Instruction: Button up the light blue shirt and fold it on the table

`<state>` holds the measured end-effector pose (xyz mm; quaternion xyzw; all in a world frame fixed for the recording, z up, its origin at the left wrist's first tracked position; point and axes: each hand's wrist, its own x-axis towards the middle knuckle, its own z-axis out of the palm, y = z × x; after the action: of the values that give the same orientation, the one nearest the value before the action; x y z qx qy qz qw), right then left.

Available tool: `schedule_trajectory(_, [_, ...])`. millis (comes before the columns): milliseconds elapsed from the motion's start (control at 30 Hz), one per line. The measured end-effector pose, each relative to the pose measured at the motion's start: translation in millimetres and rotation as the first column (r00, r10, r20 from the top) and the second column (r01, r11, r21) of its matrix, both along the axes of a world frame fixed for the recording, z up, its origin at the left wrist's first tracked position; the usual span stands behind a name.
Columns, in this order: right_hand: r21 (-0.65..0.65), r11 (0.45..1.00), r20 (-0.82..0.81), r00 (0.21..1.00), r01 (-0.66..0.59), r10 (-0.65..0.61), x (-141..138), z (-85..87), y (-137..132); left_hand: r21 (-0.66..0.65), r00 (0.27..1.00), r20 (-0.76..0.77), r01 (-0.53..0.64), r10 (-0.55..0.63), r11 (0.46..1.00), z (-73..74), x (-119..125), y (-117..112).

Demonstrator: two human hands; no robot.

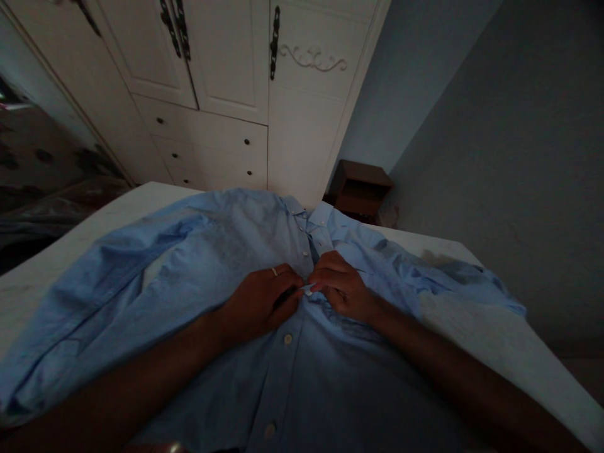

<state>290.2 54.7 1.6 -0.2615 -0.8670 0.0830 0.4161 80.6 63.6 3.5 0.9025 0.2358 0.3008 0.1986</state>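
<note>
A light blue button-up shirt [226,251] lies spread on a white table, its collar [321,216] at the far side and its sleeves out to both sides. My left hand [264,294], with a ring on one finger, pinches the edge of the front placket. Close against it, my right hand [342,286] pinches the same spot, where a small pale button [308,290] shows between the fingertips. Nearer to me, a button [287,339] sits fastened on the placket, with another below it. Toward the collar the front hangs apart.
Beyond the white table [472,333] stands a white wardrobe [226,63] with drawers and dark handles. A brown wooden stand [361,189] is by the wall at the back right. Dim clutter lies at the far left.
</note>
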Motion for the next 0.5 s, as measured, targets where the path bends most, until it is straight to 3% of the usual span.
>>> schedule_trajectory(167, [-0.005,0.999,0.005,0.999,0.032,-0.032,0.4,0.1,0.4,-0.174,0.995,0.071,-0.051,0.064,0.983,1.2,2.3,-0.6])
schedule_trajectory(333, [0.039,0.997,-0.005,0.997,0.071,-0.071,0.3,1.8,1.2,-0.456,0.981,0.081,-0.118,0.174,0.882,3.9,6.1,0.4])
schedule_trajectory(400, [0.047,0.996,0.016,0.997,0.074,-0.075,0.4,2.3,1.6,-0.508,0.979,0.071,-0.131,0.193,0.851,5.0,6.7,0.6])
schedule_trajectory(500, [0.062,0.993,0.024,0.994,0.1,-0.102,2.1,3.0,1.4,-0.511,0.973,0.073,-0.151,0.218,0.846,6.2,6.7,0.6])
